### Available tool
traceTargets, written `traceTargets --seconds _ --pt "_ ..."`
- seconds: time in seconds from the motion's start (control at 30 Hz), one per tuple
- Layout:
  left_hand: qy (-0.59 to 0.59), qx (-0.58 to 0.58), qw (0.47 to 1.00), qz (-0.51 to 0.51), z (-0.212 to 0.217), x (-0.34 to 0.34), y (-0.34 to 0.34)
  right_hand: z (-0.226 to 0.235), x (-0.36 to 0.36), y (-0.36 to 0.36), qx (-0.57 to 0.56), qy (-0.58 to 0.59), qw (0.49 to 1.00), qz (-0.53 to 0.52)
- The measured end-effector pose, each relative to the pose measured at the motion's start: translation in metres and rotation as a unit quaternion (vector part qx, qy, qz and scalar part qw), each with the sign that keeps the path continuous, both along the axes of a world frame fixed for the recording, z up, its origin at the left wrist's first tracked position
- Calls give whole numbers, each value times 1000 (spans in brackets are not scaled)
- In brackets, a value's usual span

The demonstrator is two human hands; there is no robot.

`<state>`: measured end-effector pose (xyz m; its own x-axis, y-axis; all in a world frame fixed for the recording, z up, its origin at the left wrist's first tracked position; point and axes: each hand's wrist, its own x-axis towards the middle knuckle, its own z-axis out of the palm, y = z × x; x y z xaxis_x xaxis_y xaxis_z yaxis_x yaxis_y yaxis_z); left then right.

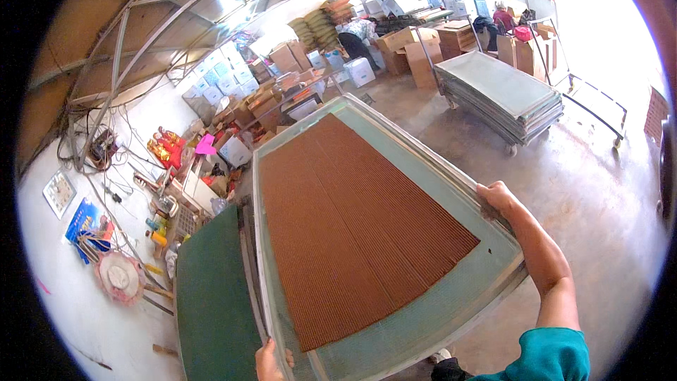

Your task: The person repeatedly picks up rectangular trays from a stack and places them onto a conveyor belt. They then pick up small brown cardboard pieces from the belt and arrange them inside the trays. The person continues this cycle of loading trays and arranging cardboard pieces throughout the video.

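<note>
The head view looks down into a workshop with a bare concrete floor point(585, 197), a sloped metal-framed roof and white walls. Cardboard boxes point(416, 53) and white cartons are heaped along the far side, and a low wheeled cart carries a stack of flat framed screens point(504, 95) well apart from the person. At the left wall a cluttered table point(187, 194) holds small bottles and packets. Another person in red point(503, 17) sits far off among the boxes.

The person carries a large framed screen tray point(451, 289), tilted so its far end rises away from the body. A brown sheet of close-packed thin sticks point(352, 226) lies on its mesh, leaving a pale green margin all round. Just beside it on the left, partly under its edge, stands a dark green screen point(211, 310).

The right hand point(497, 197) reaches out on a bare forearm from a teal sleeve, elbow bent, and is clamped on the tray's right rail about halfway along; the fingers wrap over the metal edge, with the brown sheet just inside them but not touching. The left hand point(271, 360) shows only in part at the lower edge, gripping the near left corner of the tray, its fingers curled under the frame and the thumb on top. The brown sheet's near corner lies just beyond that hand.
</note>
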<state>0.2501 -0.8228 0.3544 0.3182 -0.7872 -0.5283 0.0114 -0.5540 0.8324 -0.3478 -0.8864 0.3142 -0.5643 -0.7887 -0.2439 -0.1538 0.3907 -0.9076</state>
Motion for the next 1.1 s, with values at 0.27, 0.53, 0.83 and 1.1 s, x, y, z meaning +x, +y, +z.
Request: traceTargets --seconds 0.27,0.53,0.83,1.1 --pt "-114 -31 993 19 -65 -23 -40 -64 -40 -49 101 135 986 11" --pt "-582 -47 773 -249 -66 1 -17 -24 -18 -50 245 590 768 52" --pt "-437 43 896 -74 -132 46 244 -13 156 -22 -242 502 803 211" --pt "-427 244 869 -42 -328 -14 654 -3 446 144 -381 347 660 546"
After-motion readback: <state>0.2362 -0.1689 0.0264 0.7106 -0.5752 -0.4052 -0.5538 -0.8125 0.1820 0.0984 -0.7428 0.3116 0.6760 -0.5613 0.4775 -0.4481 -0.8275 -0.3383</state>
